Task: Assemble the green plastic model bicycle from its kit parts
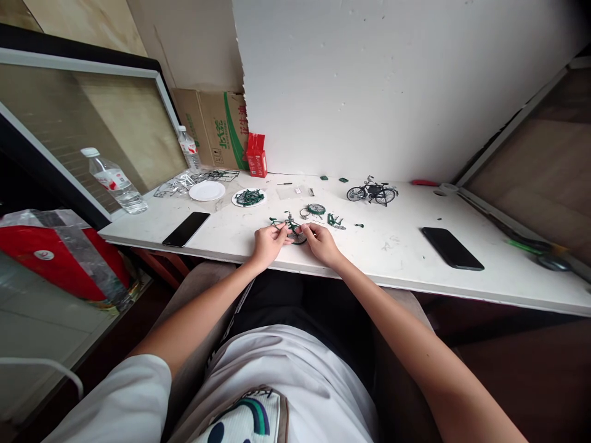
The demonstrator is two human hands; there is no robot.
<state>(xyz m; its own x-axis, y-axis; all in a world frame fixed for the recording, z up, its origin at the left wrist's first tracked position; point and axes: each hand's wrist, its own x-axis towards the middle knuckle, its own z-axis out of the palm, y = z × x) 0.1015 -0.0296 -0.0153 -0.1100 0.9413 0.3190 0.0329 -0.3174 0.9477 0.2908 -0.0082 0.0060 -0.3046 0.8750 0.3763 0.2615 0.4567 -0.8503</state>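
Both hands are together near the table's front edge, around a small green model bicycle with one wheel showing. My left hand has its fingers closed on the frame from the left. From the right, my right hand pinches the model by its wheel end; the fingers cover part of it. Just beyond lie a loose green-rimmed wheel, a thin ring-like part and a green bicycle part. A tiny dark green piece lies further right.
A finished black model bicycle stands at the back right. Green parts fill a white plate, beside another white plate. Phones lie left and right. Water bottles, a red box and a carton stand left.
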